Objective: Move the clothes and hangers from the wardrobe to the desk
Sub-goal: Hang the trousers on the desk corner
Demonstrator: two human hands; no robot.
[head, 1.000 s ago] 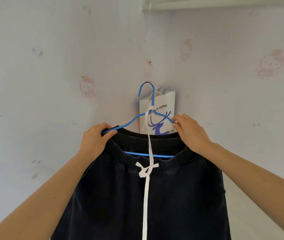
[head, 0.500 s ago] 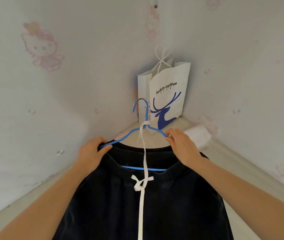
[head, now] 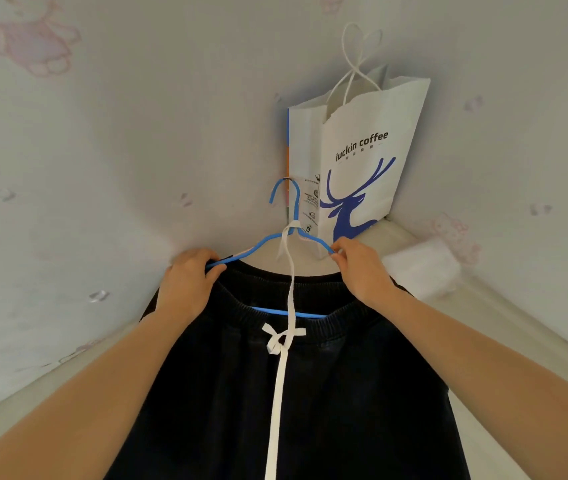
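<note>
— Out front, what's the surface?
— Pale desk top (head: 511,317), wedged into a corner. Two walls (head: 102,168) meet there, pale wallpaper with faint pink cartoon figures.
— Where's the load?
— Blue hanger (head: 298,206) with black shorts (head: 345,393) on it, over the desk, hook pointing at the corner. Left hand (head: 189,282) is curled round the hanger's left shoulder plus the waistband edge. Right hand (head: 362,268) pinches the right shoulder, thumb against fingertips. Both clamped on the wire.
— Shorts down on the top?
— Can't tell. Cloth covers the near part of the desk and runs out of view at the bottom.
— Anything loose?
— White drawstring (head: 281,393): one end looped over the hanger neck, bow at the waistband, tail down the front.
— Obstacles?
— White paper bag (head: 362,161), blue deer print, "luckin coffee", upright in the corner just beyond the hook. Second white pack (head: 305,150) with an orange-and-blue edge right behind it, touching. Blurred white soft thing (head: 421,268) on the desk by the right wall, near my right hand. Can't tell what it is.
</note>
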